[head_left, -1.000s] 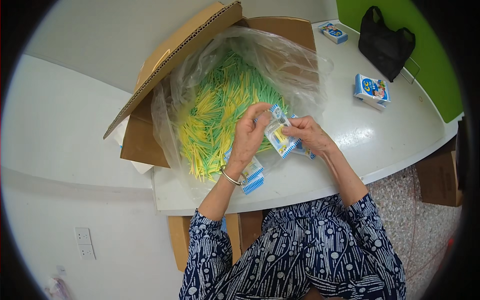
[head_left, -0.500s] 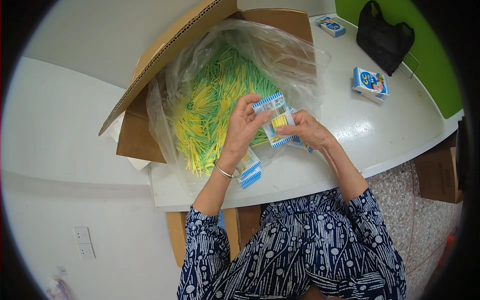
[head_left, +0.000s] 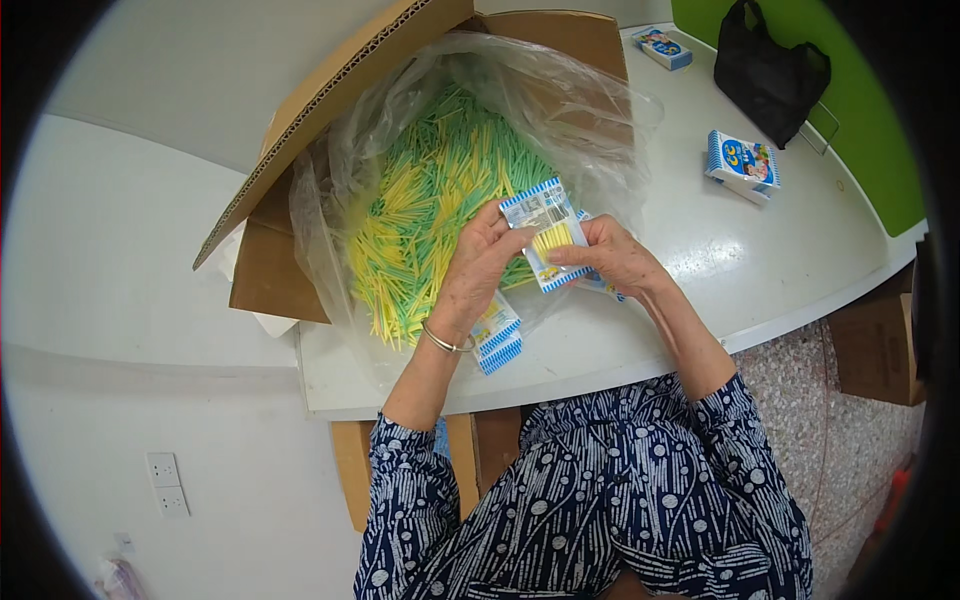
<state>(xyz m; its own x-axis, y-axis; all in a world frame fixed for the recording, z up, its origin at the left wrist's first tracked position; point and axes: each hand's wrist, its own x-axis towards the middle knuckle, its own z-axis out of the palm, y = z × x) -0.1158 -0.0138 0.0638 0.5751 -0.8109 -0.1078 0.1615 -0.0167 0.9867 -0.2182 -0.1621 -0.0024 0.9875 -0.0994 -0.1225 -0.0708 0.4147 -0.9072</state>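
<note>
Between my two hands is a small blue-and-white packet (head_left: 542, 207), tilted, with thin yellow sticks (head_left: 552, 238) showing through its clear window. My left hand (head_left: 480, 262) grips its left edge, thumb across the front. On its right side my right hand (head_left: 618, 260) holds it with the thumb pressed over the front. Another packet (head_left: 600, 285) shows partly beneath my right hand; whether that hand also holds it I cannot tell. Below my left wrist a few similar packets (head_left: 500, 345) lie overlapping on the white table (head_left: 640, 350). Behind my hands spreads a heap of loose yellow and green sticks (head_left: 440, 190).
The heap lies in a clear plastic liner (head_left: 335, 240) inside an open cardboard box (head_left: 265, 260), its tall flap (head_left: 325, 110) raised at left. Toward the right are blue-and-white packs (head_left: 742, 165), another pack (head_left: 662, 48), a black bag (head_left: 770, 75) and a green panel (head_left: 880, 130).
The packet has shifted slightly left and turned a little. My left fingers have closed in from above its edge, and the left thumb has slid lower. The right hand has hardly moved.
</note>
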